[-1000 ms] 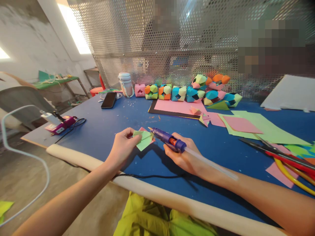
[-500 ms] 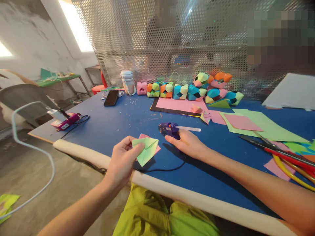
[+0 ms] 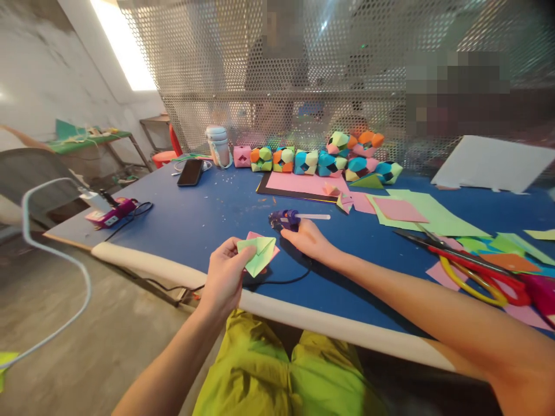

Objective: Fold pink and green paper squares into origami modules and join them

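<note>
We're pinching the folded paper (image 3: 260, 257) in our left hand (image 3: 226, 267), the glue gun (image 3: 285, 219) beyond it to the right, pointing left, touching our right hand (image 3: 313, 240), whose grip we can't tell!

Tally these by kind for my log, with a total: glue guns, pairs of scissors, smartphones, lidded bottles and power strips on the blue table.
Glue gun: 1
Scissors: 2 (red-handled pair, yellow-handled pair)
Smartphone: 1
Lidded bottle: 1
Power strip: 1
Total: 6
</note>
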The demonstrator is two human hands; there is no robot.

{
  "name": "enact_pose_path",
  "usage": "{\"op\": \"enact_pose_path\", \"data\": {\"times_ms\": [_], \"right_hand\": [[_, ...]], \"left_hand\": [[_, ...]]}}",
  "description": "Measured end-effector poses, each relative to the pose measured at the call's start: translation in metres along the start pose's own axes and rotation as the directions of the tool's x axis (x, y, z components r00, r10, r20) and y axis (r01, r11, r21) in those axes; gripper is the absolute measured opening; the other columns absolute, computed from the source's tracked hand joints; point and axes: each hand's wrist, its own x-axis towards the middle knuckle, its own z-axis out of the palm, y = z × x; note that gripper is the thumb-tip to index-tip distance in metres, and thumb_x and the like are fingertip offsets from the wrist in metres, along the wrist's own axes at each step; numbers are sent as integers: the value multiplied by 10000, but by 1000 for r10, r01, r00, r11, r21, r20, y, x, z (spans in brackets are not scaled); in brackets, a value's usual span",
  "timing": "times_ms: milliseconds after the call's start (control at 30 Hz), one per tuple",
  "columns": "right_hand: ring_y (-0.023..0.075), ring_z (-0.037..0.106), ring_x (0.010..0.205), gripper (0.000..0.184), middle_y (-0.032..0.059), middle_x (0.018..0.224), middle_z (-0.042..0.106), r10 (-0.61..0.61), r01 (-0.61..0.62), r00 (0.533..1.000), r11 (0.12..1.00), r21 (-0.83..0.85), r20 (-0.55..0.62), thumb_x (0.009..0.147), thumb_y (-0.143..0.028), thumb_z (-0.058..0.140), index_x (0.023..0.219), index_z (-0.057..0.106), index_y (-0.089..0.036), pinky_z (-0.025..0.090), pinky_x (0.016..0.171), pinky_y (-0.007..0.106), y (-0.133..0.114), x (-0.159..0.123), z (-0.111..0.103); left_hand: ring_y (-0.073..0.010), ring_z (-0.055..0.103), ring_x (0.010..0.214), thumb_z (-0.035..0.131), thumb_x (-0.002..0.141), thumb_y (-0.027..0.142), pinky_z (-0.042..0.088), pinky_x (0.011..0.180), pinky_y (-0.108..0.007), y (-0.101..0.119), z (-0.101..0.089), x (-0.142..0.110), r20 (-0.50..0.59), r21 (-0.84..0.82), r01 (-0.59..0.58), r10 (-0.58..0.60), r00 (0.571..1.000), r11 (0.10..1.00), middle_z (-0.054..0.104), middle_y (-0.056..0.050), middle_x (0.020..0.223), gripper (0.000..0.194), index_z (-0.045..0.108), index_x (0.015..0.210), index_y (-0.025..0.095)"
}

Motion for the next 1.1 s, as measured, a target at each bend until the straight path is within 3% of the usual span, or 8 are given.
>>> {"op": "enact_pose_path", "data": {"times_ms": [167,300,433,533,733,900,1100], "right_hand": [[126,476,560,234,-10,643,551,-80,84,996,988,126,-36,847,-380,488,773,568,-173,364,496,233,-20,-37,-15],[102,432,512,211,-29,609,535,-205,207,978,977,42,-33,826,-392,563,757,536,-194,365,484,221,-38,-69,-27],[104,450,515,162,-21,612,546,-427,424,904,898,-117,-1,854,-319,535,737,516,-207,356,512,224,-46,-73,-22],[122,480,550,158,-5,629,563,-517,505,856,835,-219,3,872,-311,519,754,516,-207,359,542,236,-44,-69,-17],[131,479,550,109,14,679,619,-545,524,837,772,-360,48,849,-283,556,798,535,-189,344,564,256,-38,-70,-15],[130,502,551,60,14,682,638,-601,576,798,740,-348,43,815,-222,570,809,528,-179,346,583,264,-36,-72,-15],[129,511,545,41,12,678,641,-581,553,813,745,-373,45,799,-196,556,800,518,-181,334,583,274,-34,-74,-18]], "left_hand": [[-116,555,446,723,562,266,467,464,-245,-1,-9,3,-28,-39,-14,13,1000,999,598,29,532,253,490,591,171],[-79,490,443,685,584,215,372,443,-192,-4,-17,7,-66,55,-82,86,994,995,522,63,499,210,480,578,173],[-58,424,472,657,620,221,303,456,-176,-3,-22,11,-72,231,-141,161,984,963,482,68,516,180,492,574,166],[-65,411,489,651,637,241,294,473,-183,-2,-26,12,-41,305,-170,192,981,937,471,67,521,188,490,570,169],[-73,413,507,639,653,251,316,497,-191,-2,-27,11,-14,345,-190,207,978,919,470,65,535,186,492,571,173],[-71,404,509,630,649,240,312,491,-187,2,-23,9,9,376,-202,215,977,904,459,66,531,182,482,568,173],[-66,384,503,620,660,223,298,483,-185,0,-20,10,43,408,-205,206,978,890,433,71,524,177,472,576,174]]}}
